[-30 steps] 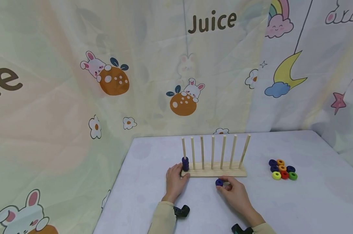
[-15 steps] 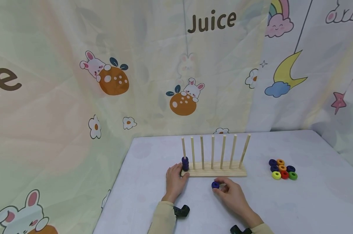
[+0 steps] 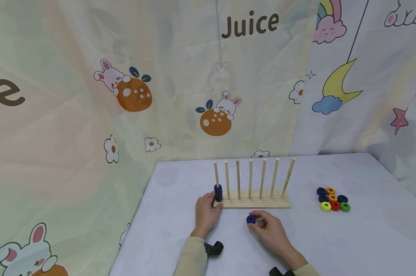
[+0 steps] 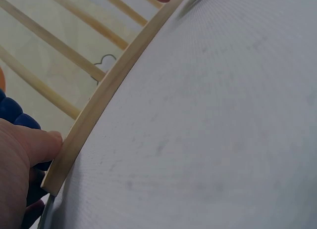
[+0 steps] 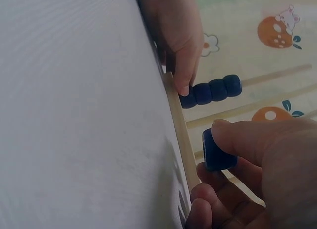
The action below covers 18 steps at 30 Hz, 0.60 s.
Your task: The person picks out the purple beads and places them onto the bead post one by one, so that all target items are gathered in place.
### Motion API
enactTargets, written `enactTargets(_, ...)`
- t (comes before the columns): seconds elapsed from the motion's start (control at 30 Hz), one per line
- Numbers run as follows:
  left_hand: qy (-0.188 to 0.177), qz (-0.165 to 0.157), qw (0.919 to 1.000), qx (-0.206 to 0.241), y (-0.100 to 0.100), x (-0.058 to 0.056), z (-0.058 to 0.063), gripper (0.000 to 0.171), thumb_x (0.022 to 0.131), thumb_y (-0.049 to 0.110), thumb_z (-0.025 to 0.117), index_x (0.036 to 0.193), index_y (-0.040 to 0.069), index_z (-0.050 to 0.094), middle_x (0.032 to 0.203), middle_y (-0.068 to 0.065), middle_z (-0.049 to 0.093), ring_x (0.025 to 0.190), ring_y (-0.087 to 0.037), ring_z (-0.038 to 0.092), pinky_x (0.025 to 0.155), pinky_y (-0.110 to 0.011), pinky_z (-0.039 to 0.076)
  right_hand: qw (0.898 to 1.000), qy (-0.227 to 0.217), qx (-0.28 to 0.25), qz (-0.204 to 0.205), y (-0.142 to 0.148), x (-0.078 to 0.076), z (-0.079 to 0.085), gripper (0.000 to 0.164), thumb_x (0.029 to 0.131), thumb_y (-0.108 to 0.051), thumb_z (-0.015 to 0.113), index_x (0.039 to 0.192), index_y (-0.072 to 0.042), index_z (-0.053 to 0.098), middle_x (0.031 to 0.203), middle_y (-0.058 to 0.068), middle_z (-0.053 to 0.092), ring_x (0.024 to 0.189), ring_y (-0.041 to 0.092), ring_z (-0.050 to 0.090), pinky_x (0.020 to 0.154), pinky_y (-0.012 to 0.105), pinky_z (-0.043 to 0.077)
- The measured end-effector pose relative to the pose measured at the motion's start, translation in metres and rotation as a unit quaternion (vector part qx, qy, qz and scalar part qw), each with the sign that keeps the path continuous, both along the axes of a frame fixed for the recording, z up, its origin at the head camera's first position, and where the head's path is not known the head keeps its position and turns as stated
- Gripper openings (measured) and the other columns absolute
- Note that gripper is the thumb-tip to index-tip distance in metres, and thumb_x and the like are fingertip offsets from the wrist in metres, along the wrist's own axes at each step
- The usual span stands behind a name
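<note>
A wooden peg rack [image 3: 256, 202] stands on the table with a row of upright pegs. Several dark blue beads [image 3: 218, 193] are stacked on its leftmost peg. My left hand [image 3: 206, 215] holds the rack's left end; in the left wrist view the thumb [image 4: 43, 145] lies against the base's front edge, and the other fingers are mostly hidden. In front of the rack, my right hand [image 3: 271, 232] pinches one blue bead [image 3: 250, 219] between thumb and fingers. The right wrist view shows this bead [image 5: 218, 152] apart from the stack [image 5: 210, 91].
To the right of the rack lie loose beads: blue ones [image 3: 321, 191], orange ones [image 3: 332, 198], a yellow one [image 3: 326, 206], a red one [image 3: 335, 206] and a green one [image 3: 345, 207]. A printed cloth [image 3: 180, 115] hangs behind the table [image 3: 373, 237].
My right hand has moved left and slightly nearer to me with the blue bead, along the rack's front. My left hand has stayed at the rack's left end.
</note>
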State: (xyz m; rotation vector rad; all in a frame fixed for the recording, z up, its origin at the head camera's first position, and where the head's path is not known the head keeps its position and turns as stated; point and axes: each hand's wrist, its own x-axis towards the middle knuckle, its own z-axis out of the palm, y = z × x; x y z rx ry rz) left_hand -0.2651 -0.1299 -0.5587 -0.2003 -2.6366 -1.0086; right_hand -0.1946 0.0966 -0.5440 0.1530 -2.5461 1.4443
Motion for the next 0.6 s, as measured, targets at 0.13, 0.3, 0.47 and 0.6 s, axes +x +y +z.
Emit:
enactTargets(0.13, 0.004, 0.0, 1.0, -0.002, 0.0, 0.0006, -0.0002, 0.05, 0.087, 0.024, 0.07, 0.128, -0.003, 0.061, 0.135, -0.012, 0.059, 0.13, -0.033, 0.048, 0.114, -0.054, 0.025, 1.0, -0.01, 0.0, 0.005, -0.0009, 0.0009, 0.0008, 0.035, 0.073, -0.007, 0.084, 0.103, -0.016, 0.071, 0.093, -0.002, 0.07, 0.059, 0.003, 0.049, 0.053, 0.02, 0.043)
enactTargets(0.3, 0.011, 0.0, 0.9999, -0.005, -0.0001, 0.0011, -0.0001, 0.049, 0.087, 0.023, 0.07, 0.127, -0.003, 0.061, 0.134, -0.012, 0.06, 0.128, -0.034, 0.049, 0.113, -0.055, 0.026, 1.0, -0.016, -0.004, 0.007, -0.0014, 0.0011, 0.0013, 0.034, 0.073, -0.007, 0.084, 0.104, -0.016, 0.071, 0.093, -0.002, 0.07, 0.059, 0.003, 0.05, 0.053, 0.02, 0.043)
enactTargets(0.47, 0.008, -0.003, 1.0, -0.003, 0.0, 0.0009, 0.0003, 0.049, 0.087, 0.022, 0.07, 0.128, -0.003, 0.061, 0.135, -0.013, 0.059, 0.129, -0.034, 0.048, 0.113, -0.055, 0.026, 1.0, -0.007, -0.016, 0.016, -0.0033, 0.0011, 0.0007, 0.035, 0.073, -0.007, 0.084, 0.104, -0.016, 0.071, 0.094, -0.002, 0.07, 0.06, 0.002, 0.051, 0.054, 0.02, 0.044)
enactTargets(0.6, 0.003, -0.004, 1.0, -0.001, -0.0001, 0.001, 0.0008, 0.049, 0.088, 0.023, 0.07, 0.129, -0.003, 0.06, 0.135, -0.012, 0.059, 0.13, -0.033, 0.047, 0.114, -0.055, 0.025, 0.999, -0.008, -0.037, 0.029, -0.0054, 0.0021, 0.0, 0.034, 0.074, -0.007, 0.084, 0.104, -0.016, 0.071, 0.095, -0.001, 0.07, 0.06, 0.003, 0.052, 0.053, 0.02, 0.045)
